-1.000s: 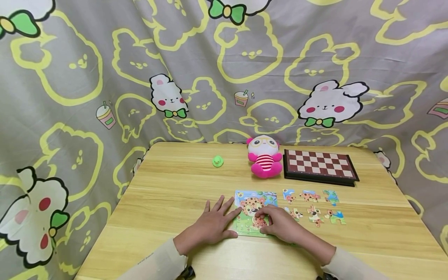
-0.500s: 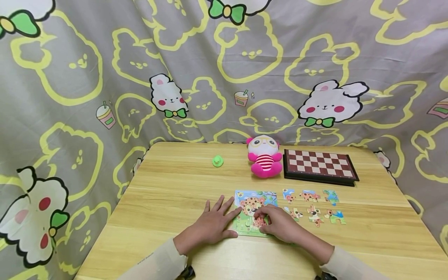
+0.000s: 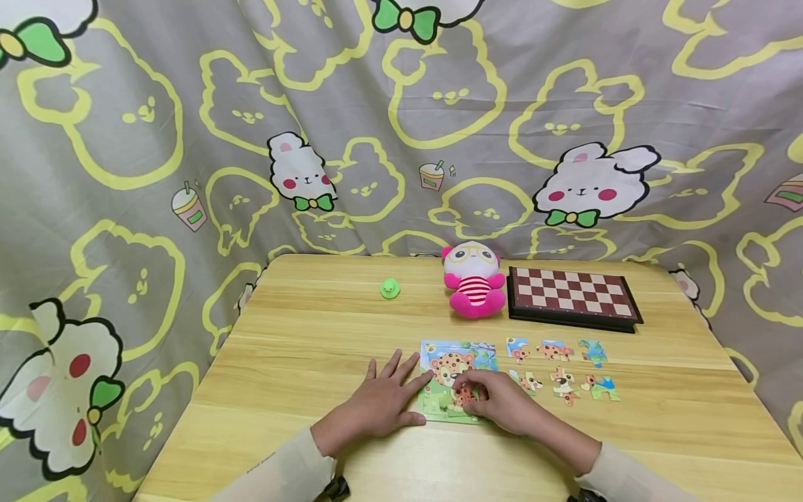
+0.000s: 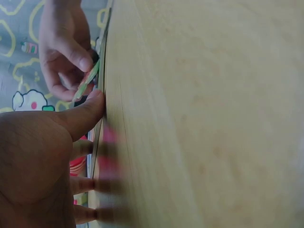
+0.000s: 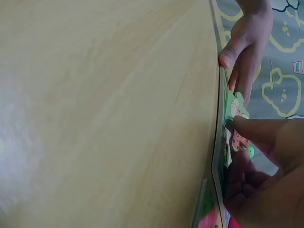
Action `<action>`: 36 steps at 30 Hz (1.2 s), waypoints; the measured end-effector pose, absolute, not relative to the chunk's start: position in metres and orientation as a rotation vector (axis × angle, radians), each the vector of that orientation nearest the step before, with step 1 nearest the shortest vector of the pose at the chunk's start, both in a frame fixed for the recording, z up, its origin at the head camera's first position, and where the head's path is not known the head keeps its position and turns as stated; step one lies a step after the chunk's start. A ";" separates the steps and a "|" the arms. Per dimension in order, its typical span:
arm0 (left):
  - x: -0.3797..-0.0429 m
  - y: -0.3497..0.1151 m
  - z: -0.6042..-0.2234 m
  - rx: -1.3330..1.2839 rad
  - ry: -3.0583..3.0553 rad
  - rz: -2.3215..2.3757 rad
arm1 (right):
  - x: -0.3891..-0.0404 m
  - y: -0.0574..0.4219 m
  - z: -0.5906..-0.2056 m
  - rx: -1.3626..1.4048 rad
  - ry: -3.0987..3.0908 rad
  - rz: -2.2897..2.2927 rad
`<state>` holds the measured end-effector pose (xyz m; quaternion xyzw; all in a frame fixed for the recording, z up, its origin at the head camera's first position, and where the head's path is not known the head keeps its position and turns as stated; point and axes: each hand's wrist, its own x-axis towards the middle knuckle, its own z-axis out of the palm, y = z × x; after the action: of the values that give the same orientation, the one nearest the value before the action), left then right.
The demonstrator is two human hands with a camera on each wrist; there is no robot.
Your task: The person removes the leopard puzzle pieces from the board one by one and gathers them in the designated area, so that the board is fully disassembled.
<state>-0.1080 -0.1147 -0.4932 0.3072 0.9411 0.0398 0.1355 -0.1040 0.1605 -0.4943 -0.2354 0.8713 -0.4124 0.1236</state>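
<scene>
A leopard-picture jigsaw board (image 3: pixel 433 411) lies on the table in front of me. My left hand (image 3: pixel 385 403) has its fingers spread flat, the thumb and index fingertip at the board's left edge. Over the board's lower right, my right hand (image 3: pixel 502 401) pinches a jigsaw puzzle piece (image 5: pixel 237 105) between thumb and fingers. Green with spotted orange, the piece (image 4: pixel 88 80) stands tilted just over the board in both wrist views. Part of the board's right side is hidden behind my right hand.
Several loose pieces lie in two rows to the right, one being a leopard-nose piece (image 3: pixel 563 382). Farther back are a green duck toy (image 3: pixel 390 288), a pink panda plush (image 3: pixel 475 282) and a chessboard box (image 3: pixel 572 296). A patterned curtain (image 3: pixel 376 90) hangs behind the table.
My right hand has shifted slightly left over the board, and the piece in its fingers now tilts up more. My left hand keeps its place.
</scene>
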 end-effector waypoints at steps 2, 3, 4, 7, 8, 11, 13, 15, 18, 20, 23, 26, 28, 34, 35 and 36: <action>-0.108 -0.115 -0.493 0.889 2.725 0.116 | -0.104 0.161 -0.494 -0.690 2.512 -1.223; -0.108 -0.114 -0.493 0.889 2.725 0.116 | -0.104 0.161 -0.494 -0.691 2.498 -1.234; -0.108 -0.114 -0.492 0.888 2.725 0.117 | -0.104 0.161 -0.494 -0.692 2.485 -1.244; -0.108 -0.114 -0.492 0.886 2.726 0.114 | -0.104 0.161 -0.493 -0.693 2.444 -1.278; -0.108 -0.115 -0.492 0.886 2.727 0.114 | -0.104 0.161 -0.493 -0.692 2.440 -1.282; -0.108 -0.115 -0.492 0.888 2.728 0.117 | -0.103 0.162 -0.492 -0.679 2.437 -1.294; -0.108 -0.115 -0.492 0.891 2.728 0.122 | -0.103 0.162 -0.492 -0.665 2.439 -1.303; -0.108 -0.115 -0.493 0.891 2.727 0.128 | -0.103 0.162 -0.492 -0.651 2.431 -1.320; -0.108 -0.115 -0.493 0.890 2.726 0.133 | -0.103 0.163 -0.492 -0.634 2.403 -1.356; -0.108 -0.115 -0.492 0.891 2.725 0.137 | -0.103 0.164 -0.492 -0.626 2.382 -1.378; -0.107 -0.115 -0.490 0.893 2.727 0.140 | -0.102 0.166 -0.491 -0.617 2.371 -1.390; -0.107 -0.115 -0.490 0.889 2.726 0.138 | -0.102 0.167 -0.490 -0.610 2.382 -1.388; -0.107 -0.115 -0.490 0.888 2.727 0.132 | -0.102 0.168 -0.489 -0.614 2.389 -1.391; -0.106 -0.114 -0.488 0.895 2.728 0.134 | -0.101 0.173 -0.487 -0.565 2.386 -1.411; -0.106 -0.114 -0.488 0.893 2.726 0.137 | -0.100 0.174 -0.487 -0.548 2.385 -1.414; -0.106 -0.114 -0.487 0.895 2.726 0.138 | -0.100 0.175 -0.487 -0.533 2.387 -1.414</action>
<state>-0.1059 -0.1142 -0.4874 0.3087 0.9404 0.0477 0.1344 -0.0999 0.1751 -0.4868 -0.1861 0.8345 -0.4942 0.1575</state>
